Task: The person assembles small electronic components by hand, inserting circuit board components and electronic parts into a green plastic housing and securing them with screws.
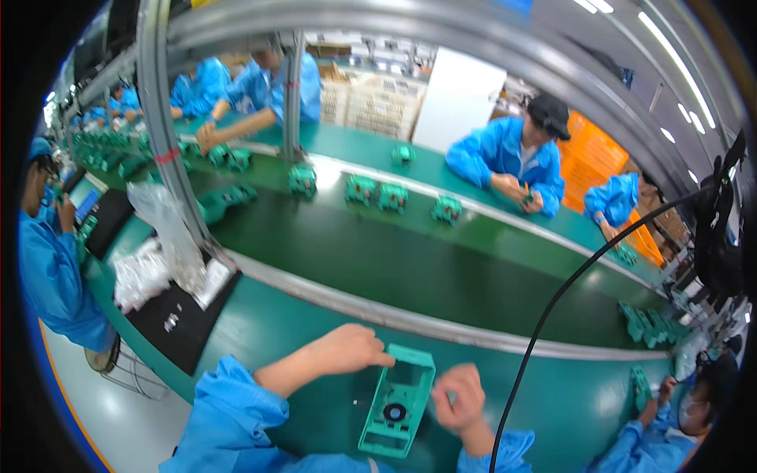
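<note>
A green plastic housing (426,386) lies on the green worktop in front of me, long and open-framed, with a dark round part (394,412) in its lower half. My left hand (347,349) reaches in from the left, fingers closed at the housing's far left corner. Just off its right side is my right hand (460,396), slightly blurred, with fingers curled together; whatever may be in them is hidden. A tiny pale piece (360,403) rests left of the housing.
A metal rail (378,319) divides my worktop from a conveyor belt carrying several green assemblies (393,197). Plastic bags (162,244) and small white pieces (171,321) lie on a black mat at left. A black cable (544,315) hangs at right. Co-workers in blue sit around.
</note>
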`<state>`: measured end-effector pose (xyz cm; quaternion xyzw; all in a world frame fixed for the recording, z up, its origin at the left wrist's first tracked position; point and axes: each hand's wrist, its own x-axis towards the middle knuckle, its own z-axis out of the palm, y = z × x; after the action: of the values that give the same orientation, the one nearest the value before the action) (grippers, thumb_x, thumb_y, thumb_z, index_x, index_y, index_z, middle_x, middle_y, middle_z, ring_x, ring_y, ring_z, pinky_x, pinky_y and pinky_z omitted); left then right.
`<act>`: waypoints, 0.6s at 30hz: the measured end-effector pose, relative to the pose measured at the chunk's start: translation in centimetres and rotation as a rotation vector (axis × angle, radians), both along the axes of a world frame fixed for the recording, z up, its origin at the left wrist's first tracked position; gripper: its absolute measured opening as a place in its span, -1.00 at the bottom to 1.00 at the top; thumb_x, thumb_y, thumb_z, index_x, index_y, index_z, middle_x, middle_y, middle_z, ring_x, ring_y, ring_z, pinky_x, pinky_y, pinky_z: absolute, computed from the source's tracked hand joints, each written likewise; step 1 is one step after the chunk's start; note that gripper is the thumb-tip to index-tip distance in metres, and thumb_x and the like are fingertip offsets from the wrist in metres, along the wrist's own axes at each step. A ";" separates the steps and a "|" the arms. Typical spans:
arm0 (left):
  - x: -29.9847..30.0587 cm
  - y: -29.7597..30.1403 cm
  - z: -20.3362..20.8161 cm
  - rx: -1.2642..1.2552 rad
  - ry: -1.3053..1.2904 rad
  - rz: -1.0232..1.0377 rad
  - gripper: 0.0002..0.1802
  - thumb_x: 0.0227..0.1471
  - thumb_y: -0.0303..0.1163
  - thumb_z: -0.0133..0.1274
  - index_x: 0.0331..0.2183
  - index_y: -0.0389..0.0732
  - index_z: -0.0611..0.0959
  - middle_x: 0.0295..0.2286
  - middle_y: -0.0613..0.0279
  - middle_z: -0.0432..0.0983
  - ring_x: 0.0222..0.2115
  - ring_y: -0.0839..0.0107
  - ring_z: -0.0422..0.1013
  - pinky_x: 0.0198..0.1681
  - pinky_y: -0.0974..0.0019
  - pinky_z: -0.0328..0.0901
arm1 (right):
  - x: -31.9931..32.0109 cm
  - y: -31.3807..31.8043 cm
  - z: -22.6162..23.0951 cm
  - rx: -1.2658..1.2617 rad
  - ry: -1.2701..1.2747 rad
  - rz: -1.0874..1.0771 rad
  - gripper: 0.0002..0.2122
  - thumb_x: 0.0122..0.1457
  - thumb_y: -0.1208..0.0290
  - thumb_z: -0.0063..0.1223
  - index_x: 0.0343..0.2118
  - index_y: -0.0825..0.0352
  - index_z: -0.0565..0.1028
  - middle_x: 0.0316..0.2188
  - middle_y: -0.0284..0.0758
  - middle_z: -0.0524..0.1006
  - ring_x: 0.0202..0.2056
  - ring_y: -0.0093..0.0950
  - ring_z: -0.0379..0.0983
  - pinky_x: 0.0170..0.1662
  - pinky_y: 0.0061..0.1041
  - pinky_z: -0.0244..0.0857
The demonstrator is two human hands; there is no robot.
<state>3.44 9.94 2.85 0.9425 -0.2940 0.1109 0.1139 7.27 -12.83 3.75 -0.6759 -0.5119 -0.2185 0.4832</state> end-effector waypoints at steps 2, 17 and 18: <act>0.7 -1.7 -1.2 -0.021 -0.054 -0.062 -0.78 -0.28 -0.42 -0.11 -0.44 0.04 0.51 -0.67 0.33 0.30 -0.58 0.34 0.30 -0.53 0.30 0.21 | 0.6 -0.8 0.0 -0.241 0.063 -0.116 -0.88 -0.28 0.55 0.09 -0.62 0.28 0.38 -0.44 -0.30 0.37 -0.36 -0.30 0.27 -0.30 -0.38 0.14; 1.9 -4.2 -5.1 -0.234 -0.467 -0.014 -0.81 -0.30 -0.42 -0.01 -0.49 0.08 0.47 -0.70 0.47 0.13 -0.62 0.53 0.14 -0.54 0.48 0.11 | 3.1 -1.1 1.0 -1.133 0.011 -0.095 -0.94 -0.24 0.42 0.10 -0.66 0.21 0.45 0.00 -0.38 0.12 0.07 -0.13 -0.13 0.00 0.02 -0.13; 1.9 -4.2 -5.1 -0.229 -0.486 -0.009 -0.82 -0.31 -0.41 -0.01 -0.50 0.07 0.47 -0.70 0.47 0.13 -0.62 0.54 0.14 -0.54 0.48 0.11 | 3.1 -0.9 0.9 -1.148 0.007 -0.113 -0.95 -0.24 0.42 0.09 -0.67 0.22 0.45 -0.01 -0.38 0.14 0.06 -0.15 -0.10 -0.01 0.00 -0.12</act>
<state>5.36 5.70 -2.21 0.8678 -0.3026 0.3660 0.1463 10.39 -13.75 4.68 -0.8568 -0.5099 0.0709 0.0279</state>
